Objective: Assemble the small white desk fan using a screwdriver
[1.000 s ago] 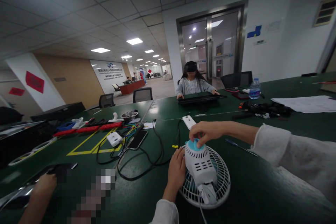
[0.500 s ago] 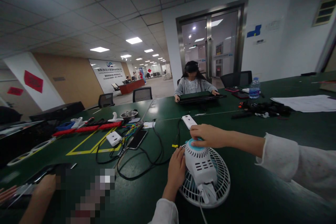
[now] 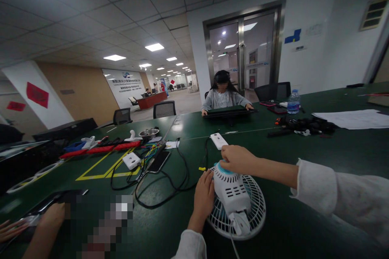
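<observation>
A small white electric fan (image 3: 232, 190) lies grille-down on the green table, its motor housing facing up. My left hand (image 3: 204, 192) steadies its left side, fingers bent against the housing and grille. At the light-blue round part on the housing's far end, my right hand (image 3: 238, 160) is closed with curled fingers; its fingertips are partly hidden. A white cord (image 3: 234, 243) runs from the fan's near end toward me. Just beyond my right hand lies a white rectangular device (image 3: 219, 141) with a black cable.
Black cables (image 3: 164, 202), a phone (image 3: 159, 162) and a white box (image 3: 131, 160) lie to the left. Another person's hand (image 3: 53, 216) is at lower left. A person (image 3: 226, 95) opposite holds a dark flat panel (image 3: 231, 114). A water bottle (image 3: 293, 102) stands at right.
My right hand's fingers have curled in more around the blue part, and its wrist and sleeve have shifted slightly left. My left hand and the fan stay in place.
</observation>
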The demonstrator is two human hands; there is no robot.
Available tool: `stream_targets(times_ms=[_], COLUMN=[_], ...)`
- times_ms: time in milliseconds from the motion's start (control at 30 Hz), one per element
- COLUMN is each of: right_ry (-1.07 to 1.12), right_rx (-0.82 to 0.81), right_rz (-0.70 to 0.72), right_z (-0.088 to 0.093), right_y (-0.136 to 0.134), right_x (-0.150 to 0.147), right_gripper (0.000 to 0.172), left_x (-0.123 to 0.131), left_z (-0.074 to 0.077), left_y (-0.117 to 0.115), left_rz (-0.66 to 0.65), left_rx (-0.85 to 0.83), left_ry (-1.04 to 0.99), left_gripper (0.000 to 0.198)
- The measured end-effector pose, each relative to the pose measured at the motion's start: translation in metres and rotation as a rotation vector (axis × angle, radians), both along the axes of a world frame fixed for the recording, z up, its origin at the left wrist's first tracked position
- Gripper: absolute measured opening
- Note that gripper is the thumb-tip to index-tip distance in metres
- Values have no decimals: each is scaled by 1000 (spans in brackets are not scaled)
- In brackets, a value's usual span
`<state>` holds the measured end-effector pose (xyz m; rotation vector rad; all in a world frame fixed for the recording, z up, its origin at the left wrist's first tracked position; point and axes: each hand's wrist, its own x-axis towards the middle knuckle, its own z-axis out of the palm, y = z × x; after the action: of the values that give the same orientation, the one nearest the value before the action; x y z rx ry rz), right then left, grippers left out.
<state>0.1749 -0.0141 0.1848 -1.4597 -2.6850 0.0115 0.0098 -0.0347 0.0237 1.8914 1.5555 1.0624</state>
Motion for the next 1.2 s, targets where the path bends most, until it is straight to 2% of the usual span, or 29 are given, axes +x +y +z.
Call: stream_targets(times_ms=[167, 367, 533, 733, 900, 1100, 1200], right_ry=[12, 8, 62, 27, 31, 100, 140], right_rx=[-17, -71, -96, -119, -137, -166, -183], right_rz=[-152, -145, -136, -50, -131, -152, -152], right_z=[-1, 7, 13, -3, -17, -17, -20], right_y=[-3, -3, -16, -37, -38, -37, -35], right_x=[-7, -4, 3, 2, -3, 5, 13], right_gripper=[35, 36, 40, 63, 74, 75, 71], left_x=[-1, 0, 1, -7, -16, -22, -20], left_z=[-3, -6, -1, 8, 14, 14, 9], left_y=[1, 1, -1, -2, -4, -9, -13], left_rz=[-14, 4, 112, 240, 288, 357, 402], left_rx=[12, 9, -66, -136, -256, -298, -316], left_ry=[8, -13, -19, -47, -66, -182, -286], left_gripper=[46, 43, 44, 37, 35, 27, 31])
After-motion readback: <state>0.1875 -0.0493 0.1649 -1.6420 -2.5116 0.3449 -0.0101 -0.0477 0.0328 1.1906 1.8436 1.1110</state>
